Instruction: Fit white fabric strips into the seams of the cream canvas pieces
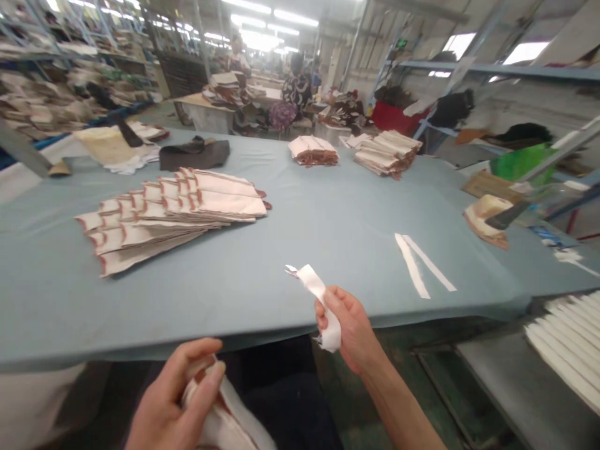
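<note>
My right hand (349,325) is closed around a folded white fabric strip (319,294) and what looks like small scissors, whose metal tips (290,270) poke out past the strip's far end. It hovers over the near edge of the blue-grey table (281,262). My left hand (175,400) is low at the bottom left, below the table edge. Its fingers pinch a bundle of white cloth pieces with reddish-brown trim (225,419). A fanned stack of similar trimmed pieces (173,212) lies on the table to the left.
Two loose white strips (419,265) lie on the table at right. Smaller stacks (313,151) (387,153) sit at the far edge, with dark cloth (194,155) at far left. White strips (569,340) fill a tray at right. People work at tables behind.
</note>
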A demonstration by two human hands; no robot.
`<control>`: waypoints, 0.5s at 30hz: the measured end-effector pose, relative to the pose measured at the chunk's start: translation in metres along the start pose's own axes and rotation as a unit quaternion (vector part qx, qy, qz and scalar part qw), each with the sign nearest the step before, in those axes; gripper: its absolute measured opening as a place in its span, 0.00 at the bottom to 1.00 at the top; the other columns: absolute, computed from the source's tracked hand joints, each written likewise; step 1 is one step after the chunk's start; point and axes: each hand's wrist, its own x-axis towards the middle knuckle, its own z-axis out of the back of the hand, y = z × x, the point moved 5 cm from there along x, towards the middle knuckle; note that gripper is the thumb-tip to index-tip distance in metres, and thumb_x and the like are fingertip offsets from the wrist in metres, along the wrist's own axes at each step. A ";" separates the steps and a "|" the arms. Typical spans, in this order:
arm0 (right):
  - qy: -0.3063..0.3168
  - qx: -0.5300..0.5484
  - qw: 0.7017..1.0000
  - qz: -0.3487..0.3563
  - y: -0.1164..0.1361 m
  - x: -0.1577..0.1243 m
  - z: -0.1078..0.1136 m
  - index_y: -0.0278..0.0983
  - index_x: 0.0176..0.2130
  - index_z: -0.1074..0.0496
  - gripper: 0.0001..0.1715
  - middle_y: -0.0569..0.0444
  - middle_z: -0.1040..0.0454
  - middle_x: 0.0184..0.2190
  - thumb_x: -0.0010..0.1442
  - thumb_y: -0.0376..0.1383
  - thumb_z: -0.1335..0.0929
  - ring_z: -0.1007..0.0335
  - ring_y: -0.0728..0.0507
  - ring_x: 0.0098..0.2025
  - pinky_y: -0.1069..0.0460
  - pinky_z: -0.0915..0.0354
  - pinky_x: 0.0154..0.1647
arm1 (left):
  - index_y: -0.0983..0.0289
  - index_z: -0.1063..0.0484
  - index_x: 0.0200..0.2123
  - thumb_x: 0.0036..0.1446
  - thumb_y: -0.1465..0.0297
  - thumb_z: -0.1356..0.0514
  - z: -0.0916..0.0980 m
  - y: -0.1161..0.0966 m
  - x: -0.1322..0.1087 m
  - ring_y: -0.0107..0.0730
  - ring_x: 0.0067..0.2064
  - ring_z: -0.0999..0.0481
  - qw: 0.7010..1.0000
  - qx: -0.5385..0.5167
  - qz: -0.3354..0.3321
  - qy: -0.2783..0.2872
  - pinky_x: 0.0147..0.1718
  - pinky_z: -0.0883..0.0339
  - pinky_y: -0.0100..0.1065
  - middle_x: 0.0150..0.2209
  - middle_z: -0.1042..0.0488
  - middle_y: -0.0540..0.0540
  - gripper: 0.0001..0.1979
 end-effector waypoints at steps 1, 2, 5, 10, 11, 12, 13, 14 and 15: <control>0.024 0.015 0.999 -0.017 0.000 -0.013 -0.017 0.37 0.28 0.31 0.28 0.59 0.34 0.21 0.59 0.57 0.26 0.44 0.52 0.21 0.56 0.45 0.22 | 0.60 0.21 0.40 0.61 0.52 0.37 0.000 -0.009 0.001 0.41 0.38 0.19 0.999 -0.036 0.004 0.030 0.36 0.27 0.32 0.36 0.19 0.52 0.17; 0.050 0.032 0.998 -0.038 -0.001 -0.024 -0.033 0.36 0.28 0.31 0.28 0.59 0.34 0.22 0.59 0.56 0.25 0.44 0.53 0.21 0.57 0.45 0.22 | 0.61 0.21 0.34 0.61 0.54 0.37 0.000 -0.016 0.003 0.38 0.35 0.22 0.996 -0.068 0.004 0.062 0.34 0.29 0.31 0.33 0.22 0.52 0.16; 0.123 0.066 0.986 -0.089 -0.003 -0.049 -0.071 0.36 0.28 0.31 0.27 0.61 0.36 0.20 0.60 0.54 0.25 0.46 0.54 0.22 0.57 0.46 0.23 | 0.62 0.24 0.29 0.63 0.55 0.40 0.003 -0.024 0.003 0.33 0.29 0.28 0.980 -0.150 0.025 0.130 0.28 0.35 0.29 0.28 0.29 0.51 0.17; 0.188 -0.009 0.980 -0.069 -0.009 -0.073 -0.106 0.37 0.28 0.33 0.26 0.61 0.37 0.19 0.68 0.52 0.31 0.47 0.52 0.20 0.57 0.46 0.22 | 0.64 0.26 0.36 0.61 0.52 0.40 0.011 -0.009 -0.012 0.29 0.25 0.37 0.954 -0.235 0.048 0.182 0.25 0.43 0.29 0.23 0.37 0.47 0.19; 0.173 -0.068 0.983 -0.009 -0.005 -0.074 -0.108 0.38 0.29 0.32 0.23 0.61 0.36 0.19 0.71 0.49 0.32 0.45 0.52 0.19 0.56 0.46 0.21 | 0.64 0.26 0.36 0.61 0.52 0.40 0.012 -0.006 -0.016 0.28 0.24 0.39 0.948 -0.248 0.055 0.191 0.25 0.44 0.28 0.23 0.39 0.46 0.20; 0.150 -0.142 0.975 0.087 0.003 -0.076 -0.109 0.38 0.31 0.30 0.19 0.61 0.33 0.19 0.72 0.44 0.33 0.42 0.52 0.19 0.56 0.45 0.20 | 0.65 0.27 0.34 0.61 0.52 0.40 0.012 -0.003 -0.019 0.27 0.24 0.41 0.941 -0.262 0.062 0.204 0.24 0.47 0.28 0.22 0.40 0.45 0.20; 0.125 -0.223 0.944 0.211 0.015 -0.079 -0.111 0.38 0.33 0.28 0.14 0.60 0.29 0.21 0.72 0.39 0.32 0.37 0.51 0.19 0.56 0.42 0.21 | 0.65 0.28 0.33 0.62 0.51 0.41 0.013 0.000 -0.022 0.26 0.23 0.43 0.935 -0.278 0.067 0.211 0.23 0.49 0.28 0.22 0.42 0.44 0.20; 0.102 -0.298 0.887 0.339 0.027 -0.085 -0.115 0.39 0.35 0.27 0.09 0.58 0.24 0.23 0.71 0.33 0.32 0.31 0.50 0.22 0.56 0.38 0.24 | 0.65 0.28 0.33 0.62 0.51 0.41 0.014 0.002 -0.024 0.25 0.23 0.45 0.929 -0.293 0.071 0.215 0.23 0.50 0.28 0.21 0.44 0.44 0.21; 0.087 -0.358 0.814 0.449 0.036 -0.092 -0.119 0.39 0.38 0.25 0.07 0.56 0.21 0.26 0.69 0.29 0.31 0.26 0.49 0.25 0.55 0.34 0.28 | 0.65 0.27 0.34 0.63 0.51 0.41 0.016 0.004 -0.025 0.25 0.23 0.46 0.925 -0.305 0.072 0.216 0.23 0.51 0.28 0.21 0.46 0.43 0.21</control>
